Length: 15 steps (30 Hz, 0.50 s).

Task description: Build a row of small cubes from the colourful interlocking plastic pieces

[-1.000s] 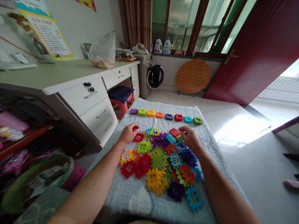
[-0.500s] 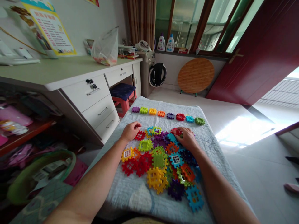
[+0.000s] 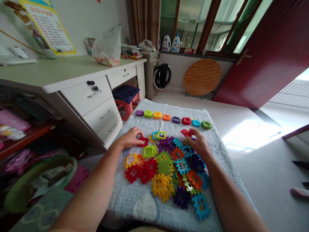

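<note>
My left hand is at the left edge of the heap, thumb and fingers closed on the edge of a red interlocking plastic block. Across the heap, my right hand pinches another red block, which looks slightly tilted. Between the hands lie blue and yellow-green blocks, with a purple block below them. Closer to me are a lime block, several dark red ones, a yellow block and a blue window block.
Beyond the heap, a row of several single blocks in different colours, one of them orange, crosses the cloth-covered table. A white desk stands at the left, with a red stool beside it. A basket sits low at left.
My left hand has shifted slightly left and down onto the red block. My right hand has moved a little right, and its red block now shows more fully between the fingers.
</note>
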{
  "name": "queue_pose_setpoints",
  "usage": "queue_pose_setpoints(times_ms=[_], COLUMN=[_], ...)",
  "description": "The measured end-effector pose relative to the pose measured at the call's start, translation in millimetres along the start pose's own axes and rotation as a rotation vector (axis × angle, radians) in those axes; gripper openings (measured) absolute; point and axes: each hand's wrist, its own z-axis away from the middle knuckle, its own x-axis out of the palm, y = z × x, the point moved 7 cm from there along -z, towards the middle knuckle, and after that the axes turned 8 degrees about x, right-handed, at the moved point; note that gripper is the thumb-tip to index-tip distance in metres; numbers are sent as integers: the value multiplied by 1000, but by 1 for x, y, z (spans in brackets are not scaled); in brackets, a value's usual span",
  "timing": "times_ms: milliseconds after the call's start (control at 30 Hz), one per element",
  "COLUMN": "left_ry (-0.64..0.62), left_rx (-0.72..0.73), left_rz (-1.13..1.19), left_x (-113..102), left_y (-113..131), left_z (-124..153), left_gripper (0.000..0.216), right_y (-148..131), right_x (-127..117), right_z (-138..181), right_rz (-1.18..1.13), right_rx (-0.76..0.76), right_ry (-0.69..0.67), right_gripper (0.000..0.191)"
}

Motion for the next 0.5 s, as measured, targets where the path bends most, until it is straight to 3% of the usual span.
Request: queue_pose_setpoints(times_ms=[233, 300, 400, 433, 500], left_ry=[-63, 68, 429, 492, 478], left_rx=[25, 53, 94, 121, 203], left_rz=[185, 199, 121, 80, 37], left_x=[0, -6, -18, -17, -5], left_y=[13, 22, 40, 48, 63], left_z=[4, 2, -1, -2, -8], left_gripper=[23, 21, 14, 10, 11], right_y=[0, -2, -6, -7, -8], right_x=[7, 7, 7, 7, 8], right_z=[2, 3, 4, 5, 5], right_rz=[-7, -9, -11, -12, -11], right_rx=[-11, -20, -39, -44, -55], right_ry=[-65, -73, -86, -90, -97], right_gripper=[45, 44, 44, 44, 43])
